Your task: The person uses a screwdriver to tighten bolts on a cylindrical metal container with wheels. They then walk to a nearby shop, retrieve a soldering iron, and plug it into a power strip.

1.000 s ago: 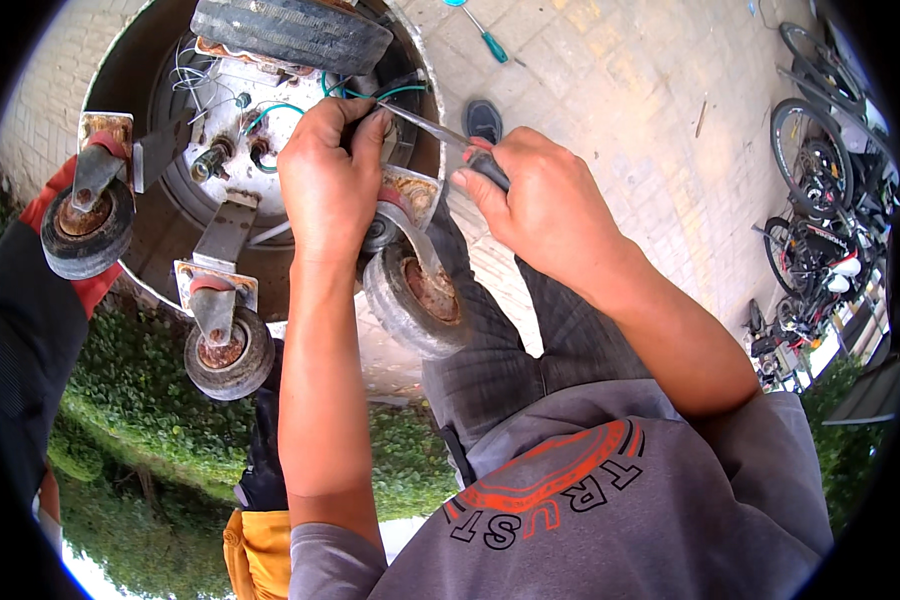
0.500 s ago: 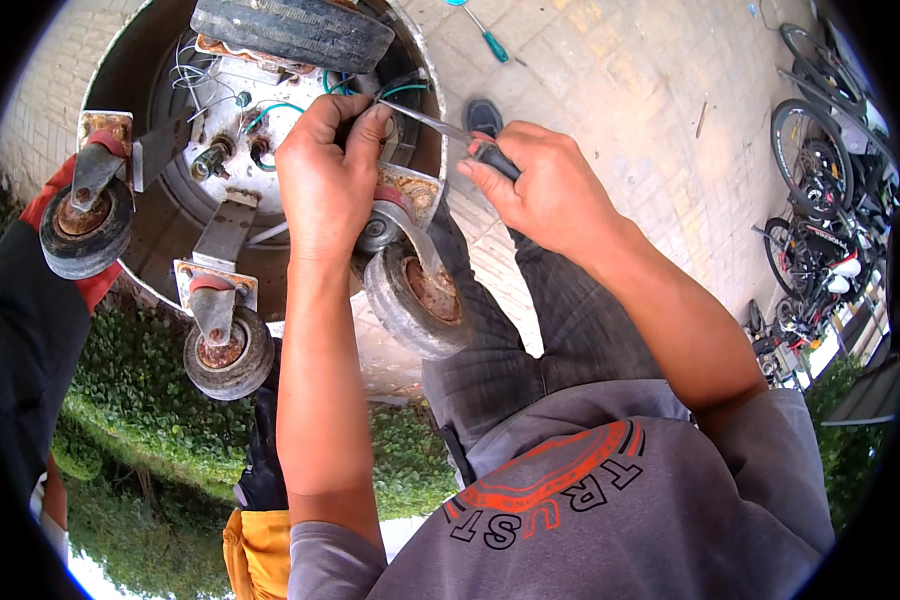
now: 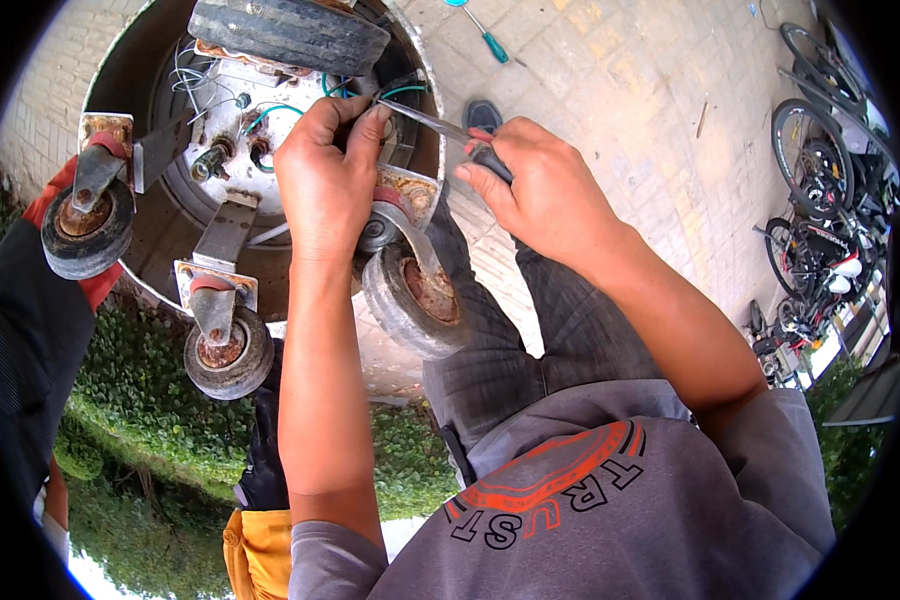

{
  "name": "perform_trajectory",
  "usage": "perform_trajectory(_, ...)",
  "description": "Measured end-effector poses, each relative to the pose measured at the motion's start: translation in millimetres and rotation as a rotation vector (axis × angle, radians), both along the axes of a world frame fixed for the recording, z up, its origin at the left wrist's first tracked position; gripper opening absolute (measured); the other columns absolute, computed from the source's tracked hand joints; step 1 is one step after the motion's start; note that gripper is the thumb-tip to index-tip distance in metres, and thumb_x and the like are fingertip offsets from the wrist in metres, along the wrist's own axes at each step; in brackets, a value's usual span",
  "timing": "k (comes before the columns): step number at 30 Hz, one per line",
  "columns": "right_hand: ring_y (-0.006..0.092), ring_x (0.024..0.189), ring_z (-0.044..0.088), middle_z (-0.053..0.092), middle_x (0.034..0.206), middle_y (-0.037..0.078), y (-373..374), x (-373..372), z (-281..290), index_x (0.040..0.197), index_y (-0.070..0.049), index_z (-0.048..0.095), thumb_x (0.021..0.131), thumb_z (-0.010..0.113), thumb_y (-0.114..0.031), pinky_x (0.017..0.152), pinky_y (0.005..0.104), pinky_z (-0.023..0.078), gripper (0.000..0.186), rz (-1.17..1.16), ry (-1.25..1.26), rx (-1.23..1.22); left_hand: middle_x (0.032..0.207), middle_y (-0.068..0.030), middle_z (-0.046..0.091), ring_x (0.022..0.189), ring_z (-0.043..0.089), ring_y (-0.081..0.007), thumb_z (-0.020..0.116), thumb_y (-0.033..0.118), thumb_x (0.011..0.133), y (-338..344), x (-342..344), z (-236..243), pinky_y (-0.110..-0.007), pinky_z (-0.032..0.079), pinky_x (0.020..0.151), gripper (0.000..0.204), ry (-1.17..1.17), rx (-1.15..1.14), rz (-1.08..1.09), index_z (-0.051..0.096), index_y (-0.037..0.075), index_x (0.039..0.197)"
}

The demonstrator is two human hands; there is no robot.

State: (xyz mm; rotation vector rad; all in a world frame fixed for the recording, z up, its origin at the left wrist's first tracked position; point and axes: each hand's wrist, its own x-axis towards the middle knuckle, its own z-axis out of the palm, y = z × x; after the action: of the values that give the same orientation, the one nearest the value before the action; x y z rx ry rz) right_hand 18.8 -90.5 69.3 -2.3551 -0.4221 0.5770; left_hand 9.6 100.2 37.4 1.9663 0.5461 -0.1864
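Note:
My left hand (image 3: 328, 178) is in a pinch over the open underside of a round metal drum (image 3: 440, 60). A thin green wire (image 3: 404, 89) runs to its fingertips; the end in the pinch is hidden. My right hand (image 3: 545, 185), to the right, is wrapped round the dark handle of a knife (image 3: 435, 122). Its narrow metal blade slants up and left, with the tip touching or very near the left fingertips and the wire. Just below the left fingers, a rusty caster wheel (image 3: 415, 300) hangs from the drum's rim.
Two more casters (image 3: 88, 225) and a large black tyre (image 3: 290, 36) are fixed to the drum. Wires and fittings (image 3: 210, 160) stick out inside. A green-handled screwdriver (image 3: 494, 46) lies on the paving. Bicycles (image 3: 812, 160) stand at right; another person's sleeve (image 3: 35, 290) is at left.
My right hand and the knife have shifted very slightly left and up. My left hand keeps its pinch at nearly the same spot.

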Motion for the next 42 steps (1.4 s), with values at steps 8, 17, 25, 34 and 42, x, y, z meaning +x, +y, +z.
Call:
perform_trajectory(8,0.0361,0.071,0.059,0.058,0.077,0.018,-0.8,-0.7,-0.5,0.091,0.004,0.065,0.082,0.065,-0.025,0.065,0.0418,0.049,0.030,0.007,0.012,0.009,0.079,-0.0058,0.067,0.068,0.057,-0.0065,0.068,0.010,0.083,-0.9,2.6,7.4,-0.022,0.047,0.064,0.018,0.065,-0.017,-0.004,0.066,-0.004,0.093)
perform_trajectory(17,0.0375,0.071,0.059,0.059,0.078,0.019,2.4,-2.7,0.0,0.092,0.002,0.065,0.083,0.064,-0.026,0.063,0.0433,0.049,0.029,-0.030,0.074,0.010,0.072,-0.0104,0.067,0.062,0.062,-0.0108,0.069,0.009,0.080,0.9,-0.6,-1.9,-0.025,0.049,0.058,0.016,-0.012,-0.016,0.010,0.066,-0.003,0.090)
perform_trajectory(25,0.0367,0.066,0.060,0.060,0.069,0.017,5.3,-2.8,-1.1,0.082,0.000,0.067,0.079,0.067,-0.028,0.059,0.0423,0.048,0.028,-0.150,0.120,0.100,0.077,-0.0107,0.067,0.067,0.062,-0.0137,0.070,0.017,0.081,5.9,-0.8,-6.5,-0.027,0.049,0.062,0.026,-0.007,-0.195,-0.016,0.064,-0.004,0.096)
perform_trajectory(34,0.0322,0.059,0.060,0.059,0.065,0.013,3.5,-0.6,-0.1,0.080,-0.005,0.069,0.076,0.069,-0.029,0.053,0.0402,0.049,0.024,-0.095,-0.053,-0.073,0.069,-0.0162,0.058,0.060,0.055,-0.0292,0.071,0.039,0.077,1.8,13.0,6.2,-0.036,0.045,0.057,0.047,0.137,0.044,-0.301,0.057,-0.005,0.081)
perform_trajectory(42,0.0340,0.061,0.060,0.060,0.069,0.015,13.3,-7.0,3.5,0.082,-0.003,0.068,0.077,0.068,-0.026,0.055,0.0408,0.050,0.023,-0.177,0.011,-0.078,0.074,-0.0171,0.056,0.063,0.053,-0.0304,0.065,0.029,0.084,2.9,9.7,9.2,-0.036,0.045,0.061,0.035,0.094,0.087,-0.297,0.056,-0.005,0.082)
